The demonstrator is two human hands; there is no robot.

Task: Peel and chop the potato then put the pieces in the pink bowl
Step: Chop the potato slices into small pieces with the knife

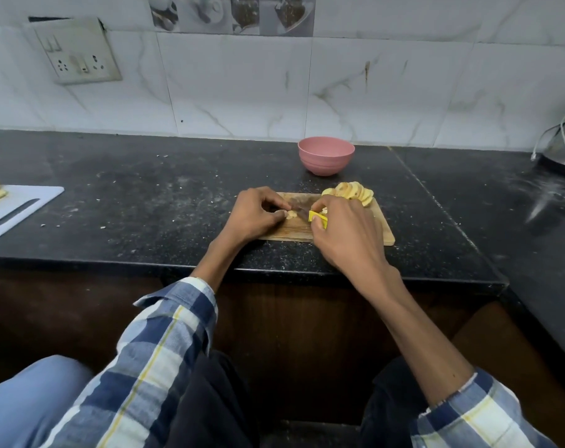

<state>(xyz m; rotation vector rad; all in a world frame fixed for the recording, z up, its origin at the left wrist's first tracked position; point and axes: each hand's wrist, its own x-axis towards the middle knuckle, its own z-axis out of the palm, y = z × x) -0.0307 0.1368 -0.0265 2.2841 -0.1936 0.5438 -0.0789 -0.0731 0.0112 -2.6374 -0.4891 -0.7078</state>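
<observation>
Potato piece pale, small, pinched by left hand; right hand gripping yellow-handled knife

You will find no text, label, brand, number or sign that can be read here; the yellow knife handle in your right hand bears no print you could make out, and the picture tiles on the wall show crockery and food only, without lettering
</observation>
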